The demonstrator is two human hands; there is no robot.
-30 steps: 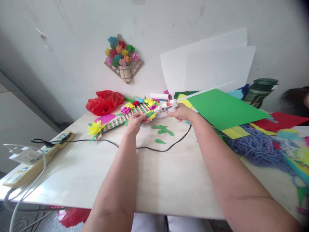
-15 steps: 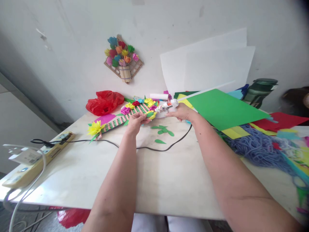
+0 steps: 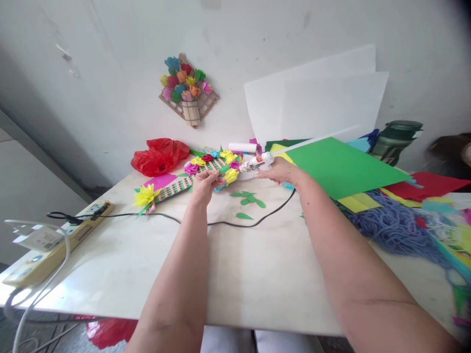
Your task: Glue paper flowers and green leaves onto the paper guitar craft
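My right hand (image 3: 280, 170) is closed around a white glue gun (image 3: 253, 163), its nozzle pointing left and a long translucent glue stick (image 3: 316, 140) jutting out behind. A small green paper leaf (image 3: 224, 169) is pinched in the fingertips of my left hand (image 3: 204, 185), just left of the nozzle. Behind both hands lies a woven green-and-pink craft piece (image 3: 176, 186) trimmed with paper flowers. One yellow paper flower (image 3: 231, 176) sits beside the leaf, and a larger yellow flower (image 3: 145, 195) is at the piece's left end. Several loose green leaves (image 3: 248, 198) lie on the table between my forearms.
A black cord (image 3: 243, 228) crosses the table from a power strip (image 3: 62, 245) at left. Green sheets (image 3: 346, 166), blue yarn (image 3: 390, 223) and a dark bottle (image 3: 395, 142) occupy the right. A red plastic bag (image 3: 160, 157) is at back left; white boards (image 3: 316, 103) lean on the wall.
My left hand has shifted slightly left, carrying the leaf off the front of the yellow flower. The glue gun in my right hand has moved a little to the right.
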